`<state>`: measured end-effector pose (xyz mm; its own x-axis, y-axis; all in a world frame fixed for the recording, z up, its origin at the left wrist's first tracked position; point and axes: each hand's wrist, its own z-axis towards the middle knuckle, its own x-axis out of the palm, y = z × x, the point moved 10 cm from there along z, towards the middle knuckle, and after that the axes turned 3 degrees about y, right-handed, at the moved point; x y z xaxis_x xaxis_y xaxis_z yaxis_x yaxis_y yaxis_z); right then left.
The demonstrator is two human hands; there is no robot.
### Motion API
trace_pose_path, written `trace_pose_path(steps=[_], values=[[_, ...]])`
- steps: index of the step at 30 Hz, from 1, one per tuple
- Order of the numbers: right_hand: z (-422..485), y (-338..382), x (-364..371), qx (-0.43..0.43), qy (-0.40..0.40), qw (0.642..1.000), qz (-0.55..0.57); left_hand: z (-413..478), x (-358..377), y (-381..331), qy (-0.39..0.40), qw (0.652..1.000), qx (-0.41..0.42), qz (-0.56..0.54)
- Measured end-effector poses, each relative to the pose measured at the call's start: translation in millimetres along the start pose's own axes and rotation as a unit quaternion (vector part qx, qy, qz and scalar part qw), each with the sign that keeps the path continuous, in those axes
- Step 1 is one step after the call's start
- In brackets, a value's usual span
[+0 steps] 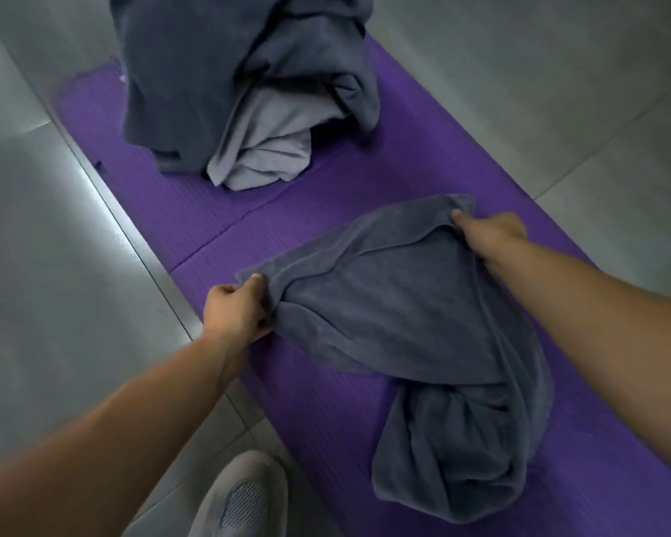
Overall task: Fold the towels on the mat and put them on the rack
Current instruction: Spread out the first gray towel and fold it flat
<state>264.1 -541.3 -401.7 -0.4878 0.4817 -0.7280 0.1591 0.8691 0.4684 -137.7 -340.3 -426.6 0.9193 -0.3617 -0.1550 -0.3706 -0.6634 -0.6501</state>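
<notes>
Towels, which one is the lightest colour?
The pale grey towel, far off, tucked under a dark grey towel. The near towel is dark grey too.

We see two forearms, both bare right up to the frame edge. Left hand (235, 312) is at the L edge of the purple mat (326, 420), right hand (492, 230) over the mat's far-R part. Fingers are bare; thumbnails short & pale. The only clothing in view is one shoe (241, 494), just off the mat's near-L edge. It's light grey w/ a soft fabric upper, a rounded toe and a darker mesh panel of small holes approx. mid-upper. The rest of the shoe is cut off by the frame.
</notes>
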Motion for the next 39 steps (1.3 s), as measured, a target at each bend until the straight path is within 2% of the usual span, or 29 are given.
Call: trace_pose_path(steps=[4,9,13,15,19,21,23,24,25,27,28,29,32,33,34,36,37,39], values=[[-6,-11,9,0.029,0.015,0.999,-0.014,-8,9,16,0.034,0.995,-0.069,-0.058],[3,-11,5,0.011,-0.008,0.999,-0.046,-3,5,8,0.041,0.991,-0.019,-0.122],[4,7,-13,-0.041,-0.079,0.993,0.08,0,-1,-8,0.028,0.997,0.056,-0.046],[10,30,-20,-0.074,-0.087,0.982,0.148,0,-7,-14,0.001,0.997,0.083,-0.007],[17,90,-22,-0.193,-0.047,0.976,0.087,0,-6,-19,-0.022,0.994,0.092,0.06],[17,83,-16,-0.176,-0.016,0.984,0.024,-3,-4,-27,-0.04,0.983,0.088,0.159],[6,60,-29,-0.164,-0.051,0.985,-0.031,-17,-2,-52,-0.09,0.939,0.144,0.3],[-11,46,-39,-0.172,-0.07,0.982,-0.038,-28,9,-68,-0.096,0.908,0.209,0.351],[-29,30,-47,-0.18,-0.078,0.98,-0.04,-42,29,-82,-0.069,0.879,0.285,0.376],[-74,-4,-55,-0.171,-0.053,0.982,-0.059,-64,89,-90,0.072,0.841,0.386,0.374],[-96,-23,-54,-0.151,-0.023,0.986,-0.072,-75,124,-86,0.159,0.82,0.408,0.369],[-114,-43,-53,-0.122,0.009,0.989,-0.082,-88,160,-80,0.237,0.785,0.431,0.378],[-138,-104,-62,-0.027,0.035,0.995,-0.086,-135,251,-63,0.394,0.609,0.526,0.443],[-140,-119,-65,-0.002,0.035,0.997,-0.074,-147,271,-57,0.427,0.562,0.545,0.452],[-141,-132,-64,0.017,0.048,0.998,-0.038,-155,289,-50,0.453,0.53,0.549,0.461],[-146,-148,-48,0.049,0.124,0.987,0.088,-166,315,-37,0.503,0.478,0.524,0.494],[-151,-149,-37,0.054,0.166,0.973,0.149,-173,325,-29,0.529,0.448,0.505,0.514],[-157,-147,-30,0.013,0.182,0.969,0.168,-179,336,-16,0.572,0.403,0.46,0.547]])
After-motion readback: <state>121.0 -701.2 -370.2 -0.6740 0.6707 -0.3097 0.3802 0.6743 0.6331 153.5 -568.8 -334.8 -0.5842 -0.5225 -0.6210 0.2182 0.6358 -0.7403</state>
